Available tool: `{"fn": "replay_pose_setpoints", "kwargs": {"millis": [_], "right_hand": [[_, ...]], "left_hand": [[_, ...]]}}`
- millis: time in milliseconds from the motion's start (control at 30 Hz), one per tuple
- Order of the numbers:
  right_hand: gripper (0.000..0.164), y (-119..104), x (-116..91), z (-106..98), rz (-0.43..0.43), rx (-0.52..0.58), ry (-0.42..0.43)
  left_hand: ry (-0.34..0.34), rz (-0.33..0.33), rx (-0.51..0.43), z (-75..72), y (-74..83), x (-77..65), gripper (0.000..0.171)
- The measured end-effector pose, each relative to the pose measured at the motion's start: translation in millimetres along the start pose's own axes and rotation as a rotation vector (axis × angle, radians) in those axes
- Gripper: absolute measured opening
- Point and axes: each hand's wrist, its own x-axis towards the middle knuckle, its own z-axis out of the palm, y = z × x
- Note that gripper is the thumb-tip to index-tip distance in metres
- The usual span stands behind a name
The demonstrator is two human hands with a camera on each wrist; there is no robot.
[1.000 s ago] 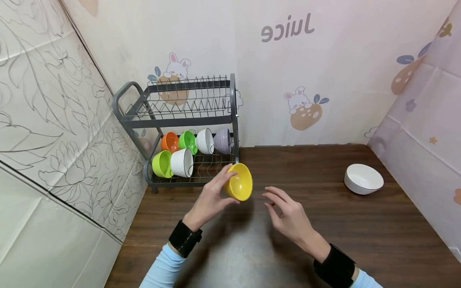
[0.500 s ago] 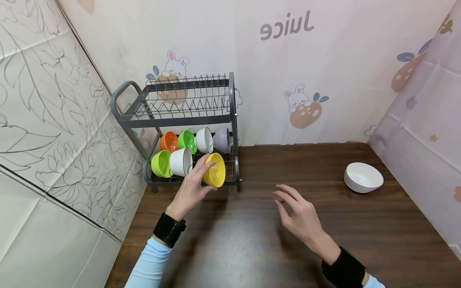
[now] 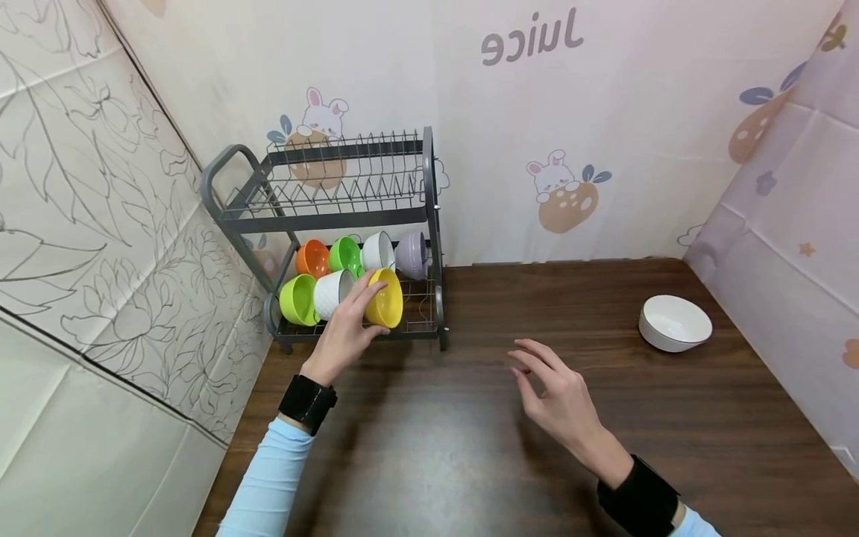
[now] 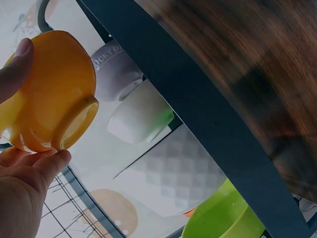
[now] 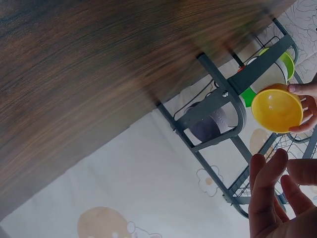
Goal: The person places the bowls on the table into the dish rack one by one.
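My left hand [image 3: 345, 332] pinches a yellow bowl [image 3: 386, 300] between thumb and fingers, tilted on its side with its mouth facing right. The bowl is at the front of the lower tier of the dish rack [image 3: 329, 222], just right of a white textured bowl [image 3: 331, 294]. In the left wrist view the yellow bowl [image 4: 59, 84] shows its foot ring. Whether it touches the rack's wires is hard to tell. Over the table to the right, my right hand [image 3: 560, 399] hovers with loosely bent fingers and nothing in them.
On the lower tier stand a lime bowl [image 3: 298, 300], an orange bowl [image 3: 312, 258], a green bowl [image 3: 345, 256], a white bowl [image 3: 377, 251] and a purple bowl [image 3: 411, 255]. Another white bowl [image 3: 674, 324] sits at the right of the wooden table [image 3: 537, 298].
My left hand has carried the yellow bowl left and away from me, from in front of the rack to its lower tier. My right hand has shifted slightly right.
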Motion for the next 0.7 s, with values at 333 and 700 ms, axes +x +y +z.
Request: {"fn": "replay_pose_setpoints", "kwargs": {"millis": [333, 700], "right_hand": [[0.033, -0.7, -3.1, 0.1, 0.019, 0.002, 0.007], [0.040, -2.6, -3.1, 0.5, 0.012, 0.022, 0.027]], "left_hand": [[-0.018, 0.009, 0.069, -2.9, -17.1, 12.1, 0.087], [-0.076, -0.019, 0.135, 1.0, -31.7, 19.8, 0.086]]}}
